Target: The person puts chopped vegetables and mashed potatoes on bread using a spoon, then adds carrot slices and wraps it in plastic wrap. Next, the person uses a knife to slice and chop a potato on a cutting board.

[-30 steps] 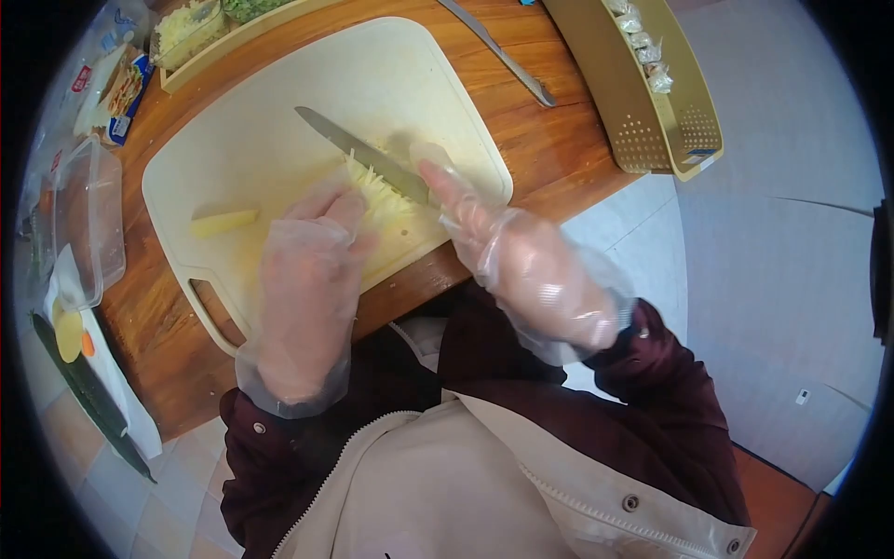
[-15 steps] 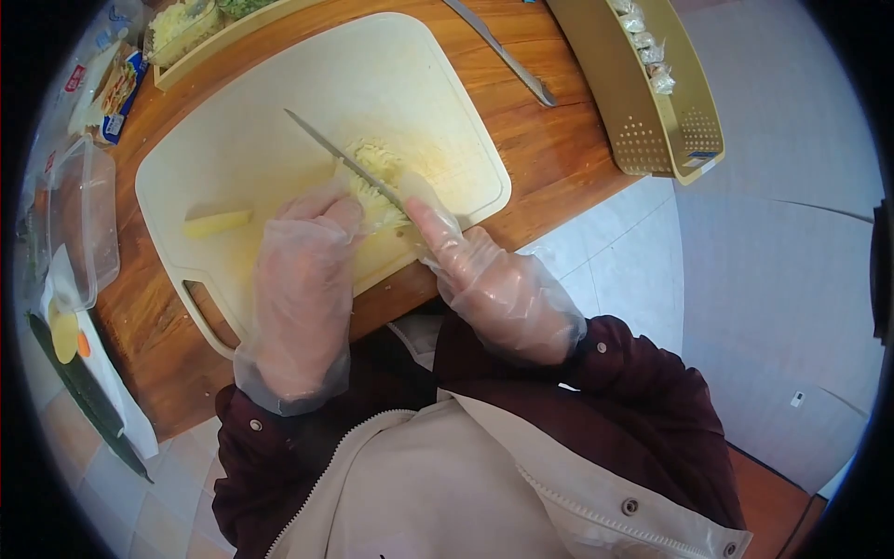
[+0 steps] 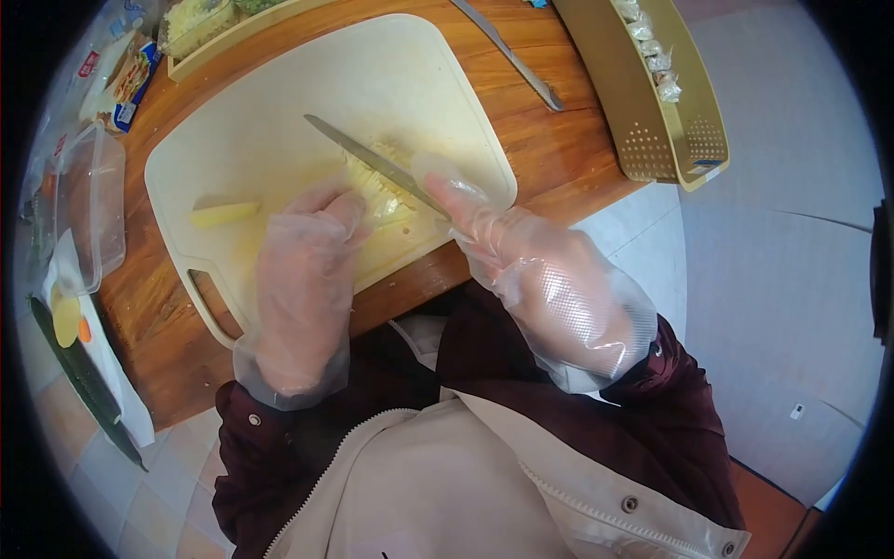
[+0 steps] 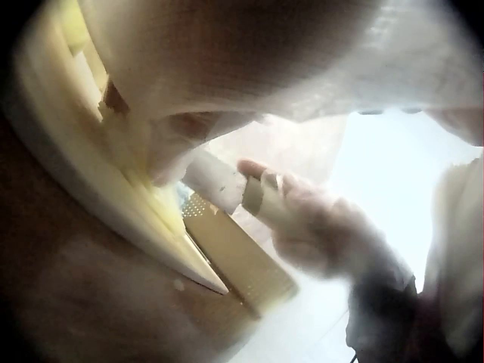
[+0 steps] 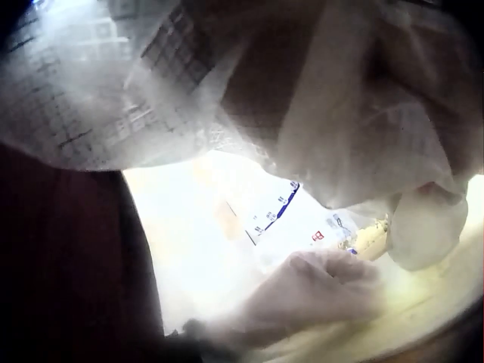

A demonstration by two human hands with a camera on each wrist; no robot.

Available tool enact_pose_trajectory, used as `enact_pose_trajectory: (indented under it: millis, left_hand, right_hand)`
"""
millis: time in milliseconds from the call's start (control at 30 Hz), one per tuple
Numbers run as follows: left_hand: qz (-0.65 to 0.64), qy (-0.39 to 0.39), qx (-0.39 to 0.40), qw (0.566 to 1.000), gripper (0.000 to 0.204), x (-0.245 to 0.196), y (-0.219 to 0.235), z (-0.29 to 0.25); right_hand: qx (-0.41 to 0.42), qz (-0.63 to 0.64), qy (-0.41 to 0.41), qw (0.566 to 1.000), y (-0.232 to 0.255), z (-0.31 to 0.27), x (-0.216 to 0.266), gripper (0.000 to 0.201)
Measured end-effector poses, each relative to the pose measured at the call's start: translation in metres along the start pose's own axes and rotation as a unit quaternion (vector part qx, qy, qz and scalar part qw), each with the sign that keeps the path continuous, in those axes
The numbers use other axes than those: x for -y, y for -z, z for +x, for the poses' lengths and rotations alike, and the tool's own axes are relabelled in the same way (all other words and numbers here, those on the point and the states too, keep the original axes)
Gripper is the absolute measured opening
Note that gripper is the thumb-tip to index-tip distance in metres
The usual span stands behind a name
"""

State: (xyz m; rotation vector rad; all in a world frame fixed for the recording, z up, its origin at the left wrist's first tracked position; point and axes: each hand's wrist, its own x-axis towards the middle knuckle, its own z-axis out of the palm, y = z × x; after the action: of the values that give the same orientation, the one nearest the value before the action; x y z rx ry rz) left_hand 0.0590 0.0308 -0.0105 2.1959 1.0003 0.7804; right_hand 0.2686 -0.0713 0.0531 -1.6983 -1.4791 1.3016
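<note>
My gloved right hand (image 3: 549, 279) grips a kitchen knife (image 3: 346, 142) by its handle, which the fingers hide. The blade slants up and left over pale yellow vegetable shreds (image 3: 389, 207) on the cream cutting board (image 3: 270, 121). At the left side of those shreds, my gloved left hand (image 3: 307, 289) holds them with curled fingertips. Left of that hand, a pale yellow vegetable stick (image 3: 225, 214) lies on the board. In the left wrist view, the right hand (image 4: 325, 227) appears beyond the blurred shreds. The right wrist view shows the left hand (image 5: 318, 291) low over the board.
A second knife (image 3: 512, 58) lies behind the board. At the right stands a tan perforated basket (image 3: 643, 140) with small wrapped pieces. To the left are a clear plastic container (image 3: 93, 214), a white tray (image 3: 121, 401) and a cucumber (image 3: 88, 387). A wooden tray (image 3: 242, 33) holds shredded food at the back.
The right hand and knife first moved left over the shreds, then back to the right. The left hand stays at the shreds with its fingers curled.
</note>
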Motion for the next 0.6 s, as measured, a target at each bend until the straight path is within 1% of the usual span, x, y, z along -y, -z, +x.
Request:
enact_pose_trajectory:
  millis: [67,100,200,267,367,400,467,500,600]
  left_hand:
    - [0.014,-0.011,0.008,1.000,0.012,-0.002,0.003,0.003]
    - [0.014,-0.010,0.009,1.000,0.012,-0.003,0.003,0.004]
    - [0.009,-0.002,0.019,1.000,0.011,-0.003,0.004,0.006]
    - [-0.021,0.013,0.023,0.999,0.011,-0.003,0.005,0.006]
    - [-0.014,0.024,0.021,0.999,0.010,-0.001,0.005,0.006]
    - [-0.014,0.026,0.021,0.999,0.010,-0.001,0.005,0.006]
    - [-0.003,0.047,0.037,0.998,0.010,-0.002,0.007,0.005]
    - [-0.005,0.047,0.038,0.998,0.010,-0.001,0.006,0.005]
    - [-0.022,0.034,0.018,0.999,0.010,0.001,0.005,0.004]
  right_hand:
    - [-0.004,-0.008,-0.002,1.000,-0.001,0.001,-0.002,0.087]
    - [0.008,-0.008,-0.008,1.000,0.001,0.001,-0.001,0.087]
    - [0.023,-0.007,-0.014,1.000,0.009,-0.001,0.008,0.088]
    - [0.028,-0.005,-0.014,1.000,0.011,-0.002,0.006,0.089]
    - [0.044,0.019,-0.002,0.999,0.008,-0.001,-0.001,0.083]
    - [0.047,-0.023,-0.007,0.999,0.007,-0.001,0.003,0.080]
    - [0.050,-0.063,-0.015,0.997,0.000,0.003,-0.005,0.078]
    - [-0.006,-0.198,0.086,0.976,-0.010,0.008,-0.027,0.068]
    - [-0.087,-0.262,0.202,0.940,-0.020,0.017,-0.042,0.067]
